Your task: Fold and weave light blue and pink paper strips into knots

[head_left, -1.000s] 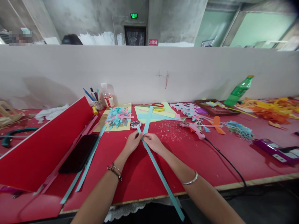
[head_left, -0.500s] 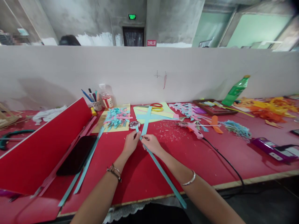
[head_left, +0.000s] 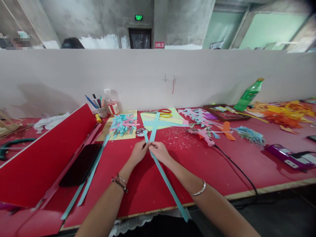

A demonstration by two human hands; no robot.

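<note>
Both hands meet over the middle of the red table, pinching a light blue paper strip (head_left: 170, 184). My left hand (head_left: 140, 150) is closed on it from the left, and my right hand (head_left: 160, 152) from the right. One length runs down past the table's front edge; a short end sticks up between the fingers. Another wide blue strip (head_left: 155, 126) reaches from the hands toward the stacked coloured paper (head_left: 172, 121). Just beyond my left hand lies a small round tin-like disc (head_left: 141, 132). The fingers hide the spot where the strips cross.
A phone (head_left: 80, 164) lies at left beside a red board (head_left: 54, 158). A pink glue gun (head_left: 206, 136) with a black cord, paper scraps, and scissors (head_left: 165, 114) lie beyond the hands. A green bottle (head_left: 249, 95) stands tilted at back right; a purple power strip (head_left: 287, 157) is at right.
My hands have drawn slightly closer together around the strip. Its hanging lower end has swung to the left. The view has shifted a little.
</note>
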